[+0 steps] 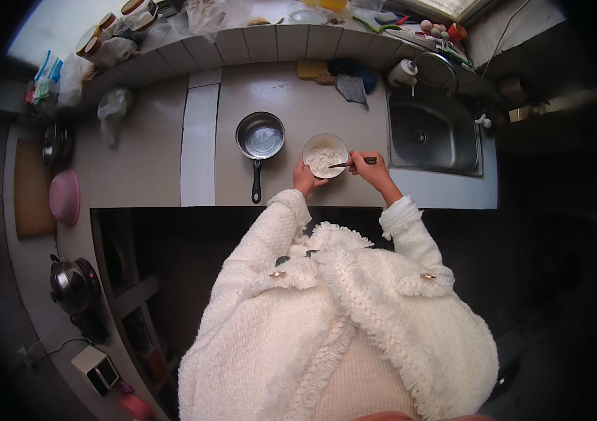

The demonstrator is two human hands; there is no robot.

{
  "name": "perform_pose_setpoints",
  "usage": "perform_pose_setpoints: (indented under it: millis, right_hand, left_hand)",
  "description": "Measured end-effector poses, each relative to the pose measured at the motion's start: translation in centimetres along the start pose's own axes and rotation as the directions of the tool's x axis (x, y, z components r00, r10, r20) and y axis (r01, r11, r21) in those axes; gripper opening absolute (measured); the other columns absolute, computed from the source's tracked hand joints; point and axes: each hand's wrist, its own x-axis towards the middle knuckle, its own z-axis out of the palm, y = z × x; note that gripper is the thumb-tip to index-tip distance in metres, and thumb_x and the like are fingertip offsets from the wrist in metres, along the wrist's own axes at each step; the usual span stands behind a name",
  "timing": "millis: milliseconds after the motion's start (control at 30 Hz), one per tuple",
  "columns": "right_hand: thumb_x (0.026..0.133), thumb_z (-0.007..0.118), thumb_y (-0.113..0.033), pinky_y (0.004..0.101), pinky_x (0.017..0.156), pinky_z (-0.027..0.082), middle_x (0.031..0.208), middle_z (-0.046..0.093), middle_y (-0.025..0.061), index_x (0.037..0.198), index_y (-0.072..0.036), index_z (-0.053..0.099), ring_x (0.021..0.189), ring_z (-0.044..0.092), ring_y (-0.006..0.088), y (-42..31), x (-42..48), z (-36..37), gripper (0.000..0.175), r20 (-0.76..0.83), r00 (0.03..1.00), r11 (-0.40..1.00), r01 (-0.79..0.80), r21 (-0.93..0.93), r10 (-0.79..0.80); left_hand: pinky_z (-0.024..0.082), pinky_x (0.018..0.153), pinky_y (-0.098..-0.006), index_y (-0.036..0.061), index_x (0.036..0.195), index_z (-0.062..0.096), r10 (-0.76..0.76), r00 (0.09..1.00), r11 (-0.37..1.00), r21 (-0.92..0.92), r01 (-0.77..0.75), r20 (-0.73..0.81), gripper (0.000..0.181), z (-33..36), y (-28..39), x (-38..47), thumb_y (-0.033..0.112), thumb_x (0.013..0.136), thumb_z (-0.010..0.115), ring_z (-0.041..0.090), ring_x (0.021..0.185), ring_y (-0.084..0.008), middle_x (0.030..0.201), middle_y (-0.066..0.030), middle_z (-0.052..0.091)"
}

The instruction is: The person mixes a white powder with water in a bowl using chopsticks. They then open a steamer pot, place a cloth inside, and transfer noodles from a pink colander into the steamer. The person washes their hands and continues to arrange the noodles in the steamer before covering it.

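My left hand [306, 178] grips the lower left side of a white bowl [323, 140], its thumb near the rim. Inside lies a lumpy white mixture [324, 158], dough-like or floury; I cannot tell which. In my right hand [367, 167] is a dark pair of chopsticks [339, 165], slanted over the right rim with the tips in the mixture. To the left of the bowl, apart from it, a steel saucepan [260, 136] stands on the counter, its black handle pointing towards me. The pan's shiny bottom shows.
A steel sink [430, 139] with a curved tap [448, 68] is at the right, a soap bottle [402, 72] behind it. A yellow sponge [311, 69] and grey cloth [352, 88] lie at the back. Leftward are a pink basin [65, 197], a cutting board [34, 189] and a kettle [72, 287].
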Motion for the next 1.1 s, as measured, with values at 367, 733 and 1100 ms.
perform_pose_setpoints:
  millis: [367,733,1100]
  right_hand:
    - [0.097,0.054,-0.023,0.0248,0.061,0.053,0.074,0.068,0.0082,0.085,0.004,0.069,0.066,0.065,0.0127,-1.1,2.7,1.5,0.033,-0.137,0.988,0.985,0.085,0.149,-0.065]
    - [0.092,0.060,-0.021,0.0259,0.056,0.052,0.068,0.068,0.0081,0.079,0.004,0.071,0.061,0.064,0.0125,-2.5,-0.7,-2.7,0.030,-0.006,1.000,1.000,0.004,0.009,-0.004]
    - [0.096,0.055,-0.026,0.0245,0.060,0.052,0.074,0.069,0.0092,0.083,0.003,0.070,0.065,0.066,0.0134,-0.9,1.5,0.2,0.035,-0.069,0.995,0.945,-0.041,0.324,0.066]
  left_hand:
    - [0.061,0.077,-0.0417,0.0205,0.151,0.018,-0.003,0.999,0.999,0.048,0.001,0.035,0.051,-0.3,0.7,-0.5,0.009,0.101,0.017,0.061,0.111,-0.0324,0.142,-0.0138,0.042]
    - [0.059,0.084,-0.0440,0.0244,0.151,0.017,-0.027,0.999,1.000,-0.004,0.027,0.028,0.051,-0.2,0.7,-0.6,0.010,0.102,0.016,0.059,0.114,-0.0356,0.143,-0.0163,0.040]
    - [0.060,0.080,-0.0444,0.0236,0.151,0.016,-0.011,0.997,1.000,0.001,0.011,0.079,0.051,-0.7,0.6,-0.4,0.011,0.102,0.016,0.059,0.114,-0.0359,0.143,-0.0150,0.039]
